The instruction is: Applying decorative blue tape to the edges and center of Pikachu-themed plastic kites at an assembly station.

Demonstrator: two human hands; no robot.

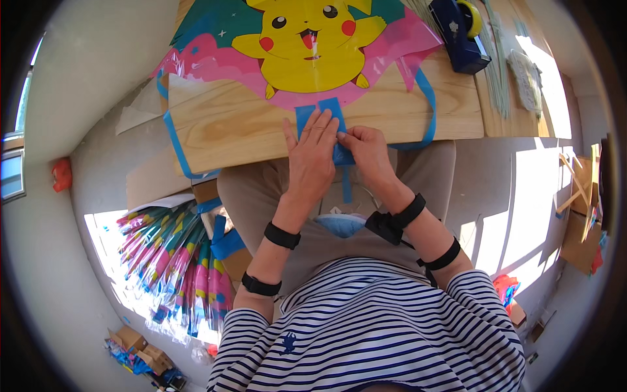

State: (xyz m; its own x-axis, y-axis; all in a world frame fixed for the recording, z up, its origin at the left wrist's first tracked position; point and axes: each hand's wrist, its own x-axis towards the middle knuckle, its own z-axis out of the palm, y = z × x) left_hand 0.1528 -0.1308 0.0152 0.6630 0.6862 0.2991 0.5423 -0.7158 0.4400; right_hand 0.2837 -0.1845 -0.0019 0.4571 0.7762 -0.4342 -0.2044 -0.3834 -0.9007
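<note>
A plastic kite [313, 59] printed with a yellow cartoon creature on pink and green lies on the wooden table [222, 117]. Blue plastic strips [332, 106] sit at its lower middle edge, over the table's near edge. My left hand [312, 153] rests on them, its fingers stretched out flat. Beside it, my right hand [369, 153] is closed, thumb and fingertips pinching the right side of the blue strip. A narrow blue tail hangs below, between my knees. Long blue ribbons [429, 108] curve down from both sides of the kite.
A dark blue tape dispenser [460, 39] stands at the table's far right, near thin pale sticks [495, 65] and a clear plastic packet [526, 81]. On my left, several folded colourful kites [173, 261] are fanned out. Cardboard boxes [134, 340] sit at lower left.
</note>
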